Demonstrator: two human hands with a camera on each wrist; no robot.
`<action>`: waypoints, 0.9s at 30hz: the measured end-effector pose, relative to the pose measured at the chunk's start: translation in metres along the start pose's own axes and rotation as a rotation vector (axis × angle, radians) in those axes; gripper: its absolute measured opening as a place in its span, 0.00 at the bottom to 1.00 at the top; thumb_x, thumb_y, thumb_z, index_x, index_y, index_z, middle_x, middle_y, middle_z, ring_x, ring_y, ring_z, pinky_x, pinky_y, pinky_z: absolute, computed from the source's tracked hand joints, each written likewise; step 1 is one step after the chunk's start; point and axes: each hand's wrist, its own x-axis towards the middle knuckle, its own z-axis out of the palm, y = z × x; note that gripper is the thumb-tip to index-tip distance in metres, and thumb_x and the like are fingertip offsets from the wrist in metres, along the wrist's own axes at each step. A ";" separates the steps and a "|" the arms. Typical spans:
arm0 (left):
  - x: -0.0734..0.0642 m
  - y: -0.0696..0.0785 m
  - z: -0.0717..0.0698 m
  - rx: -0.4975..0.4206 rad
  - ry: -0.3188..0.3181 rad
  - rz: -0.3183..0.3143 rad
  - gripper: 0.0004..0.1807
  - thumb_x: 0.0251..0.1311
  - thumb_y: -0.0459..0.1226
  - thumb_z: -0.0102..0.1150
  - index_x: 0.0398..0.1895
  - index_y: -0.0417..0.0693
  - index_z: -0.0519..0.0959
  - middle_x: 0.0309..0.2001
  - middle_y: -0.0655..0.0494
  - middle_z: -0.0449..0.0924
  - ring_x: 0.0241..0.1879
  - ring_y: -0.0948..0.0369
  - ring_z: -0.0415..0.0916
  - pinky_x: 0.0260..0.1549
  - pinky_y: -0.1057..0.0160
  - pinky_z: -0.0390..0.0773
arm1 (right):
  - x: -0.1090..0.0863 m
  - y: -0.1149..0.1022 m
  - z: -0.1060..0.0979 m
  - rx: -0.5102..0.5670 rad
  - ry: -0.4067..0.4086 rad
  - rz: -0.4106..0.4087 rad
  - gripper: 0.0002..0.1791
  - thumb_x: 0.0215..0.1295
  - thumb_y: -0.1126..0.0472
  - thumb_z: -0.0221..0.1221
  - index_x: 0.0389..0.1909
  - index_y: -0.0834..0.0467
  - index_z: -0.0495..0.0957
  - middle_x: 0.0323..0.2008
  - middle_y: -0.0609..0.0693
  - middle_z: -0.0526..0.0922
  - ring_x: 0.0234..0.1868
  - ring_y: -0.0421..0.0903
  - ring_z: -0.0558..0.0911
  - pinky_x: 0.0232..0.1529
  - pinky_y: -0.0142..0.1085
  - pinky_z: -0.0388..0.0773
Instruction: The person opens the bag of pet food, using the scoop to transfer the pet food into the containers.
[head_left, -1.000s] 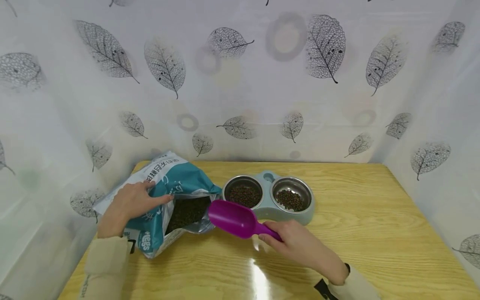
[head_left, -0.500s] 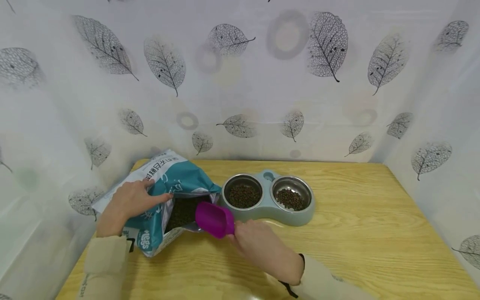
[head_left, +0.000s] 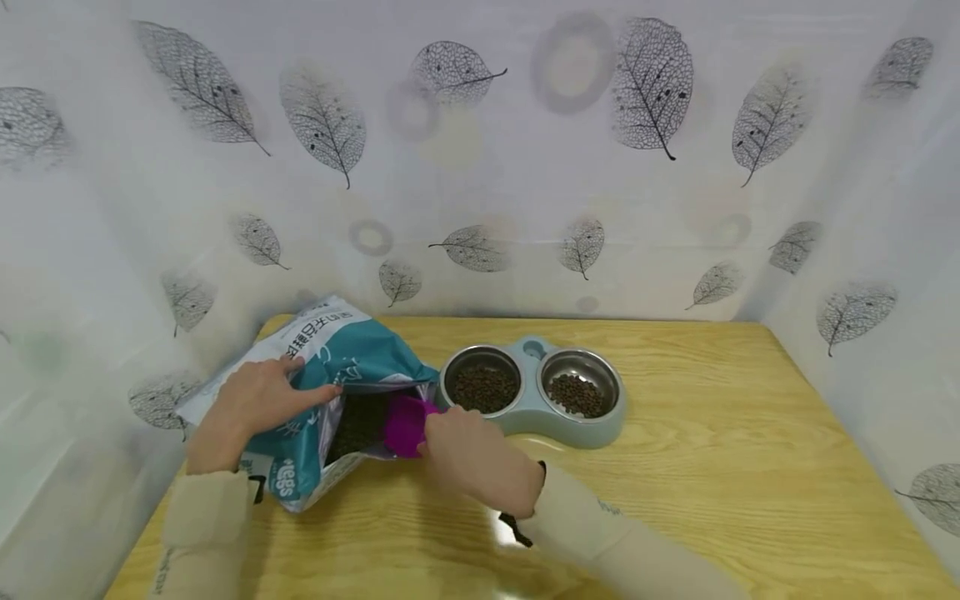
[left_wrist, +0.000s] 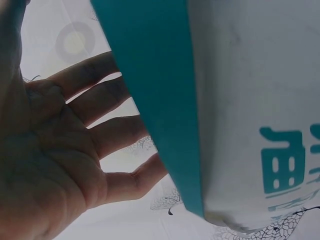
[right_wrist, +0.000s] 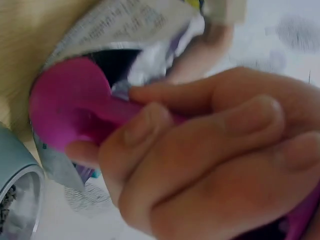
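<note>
A teal and white pet food bag (head_left: 378,354) lies on its side with its mouth facing right, dark kibble (head_left: 360,423) visible inside. Across the top of the bag rests my left hand (head_left: 258,404), fingers spread, thumb reaching to the edge of the opening. The left wrist view shows those fingers (left_wrist: 112,135) extended against the bag's teal band. My right hand (head_left: 480,458) grips the handle of a purple scoop (head_left: 407,427), fingers curled round it in the right wrist view. The scoop's front is inside the bag's mouth, partly hidden by the bag.
Right beside the bag's mouth stands a pale blue double feeder (head_left: 534,400) with two steel bowls, each holding some brown kibble (head_left: 576,395). All of it is on a wooden table (head_left: 720,450), enclosed by leaf-patterned white sheeting (head_left: 495,150).
My right hand has moved left with the scoop, from in front of the feeder into the mouth of the bag. The left hand keeps its place on the bag.
</note>
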 end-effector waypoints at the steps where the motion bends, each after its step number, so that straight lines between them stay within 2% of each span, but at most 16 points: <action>1: 0.000 0.000 0.000 0.001 0.000 0.000 0.57 0.57 0.73 0.57 0.70 0.30 0.71 0.57 0.22 0.77 0.36 0.46 0.80 0.29 0.53 0.75 | 0.006 0.003 -0.004 0.074 -0.058 0.017 0.19 0.71 0.52 0.61 0.19 0.53 0.74 0.19 0.48 0.79 0.20 0.43 0.79 0.21 0.37 0.76; 4: -0.001 0.000 0.000 -0.005 0.004 0.002 0.57 0.57 0.73 0.57 0.70 0.30 0.71 0.58 0.22 0.77 0.39 0.43 0.81 0.32 0.49 0.77 | 0.018 0.016 -0.013 0.282 -0.214 0.050 0.24 0.74 0.50 0.59 0.17 0.53 0.71 0.13 0.46 0.74 0.12 0.41 0.73 0.16 0.34 0.72; 7: -0.001 0.000 0.000 -0.004 0.006 0.002 0.57 0.57 0.73 0.56 0.70 0.31 0.71 0.60 0.23 0.76 0.41 0.42 0.82 0.34 0.48 0.79 | 0.022 0.033 -0.014 0.433 -0.301 0.041 0.29 0.75 0.48 0.58 0.12 0.52 0.68 0.07 0.45 0.69 0.06 0.41 0.68 0.10 0.33 0.68; 9: -0.002 -0.001 0.000 0.003 0.001 -0.003 0.57 0.57 0.73 0.56 0.70 0.30 0.71 0.59 0.23 0.76 0.40 0.44 0.81 0.33 0.49 0.78 | 0.022 0.043 -0.011 0.498 -0.324 0.007 0.31 0.76 0.47 0.57 0.09 0.51 0.68 0.06 0.44 0.67 0.06 0.40 0.66 0.10 0.32 0.65; 12: -0.002 -0.002 0.000 0.013 -0.006 -0.005 0.58 0.57 0.73 0.56 0.70 0.30 0.70 0.58 0.22 0.77 0.36 0.47 0.80 0.30 0.53 0.76 | 0.018 0.055 -0.005 0.567 -0.332 -0.031 0.30 0.76 0.47 0.56 0.10 0.51 0.70 0.06 0.42 0.66 0.06 0.39 0.64 0.10 0.31 0.63; 18: 0.000 -0.002 0.000 0.013 0.006 0.006 0.57 0.57 0.73 0.56 0.69 0.30 0.71 0.57 0.22 0.77 0.36 0.47 0.80 0.31 0.51 0.77 | 0.004 0.069 0.002 0.684 -0.336 -0.019 0.28 0.76 0.44 0.55 0.13 0.50 0.72 0.07 0.43 0.65 0.07 0.39 0.61 0.11 0.31 0.60; 22: 0.000 -0.002 0.000 0.012 -0.003 0.003 0.58 0.57 0.73 0.56 0.70 0.30 0.70 0.56 0.22 0.78 0.33 0.50 0.78 0.28 0.54 0.75 | -0.004 0.078 0.005 0.708 -0.320 -0.038 0.26 0.75 0.43 0.55 0.16 0.49 0.76 0.08 0.42 0.65 0.07 0.38 0.60 0.11 0.31 0.60; 27: -0.001 -0.001 0.000 0.013 -0.004 0.004 0.57 0.57 0.73 0.56 0.70 0.30 0.71 0.56 0.22 0.78 0.35 0.48 0.80 0.28 0.54 0.75 | -0.016 0.089 0.012 0.716 -0.275 -0.060 0.22 0.74 0.41 0.57 0.30 0.52 0.86 0.09 0.42 0.67 0.05 0.37 0.61 0.10 0.31 0.62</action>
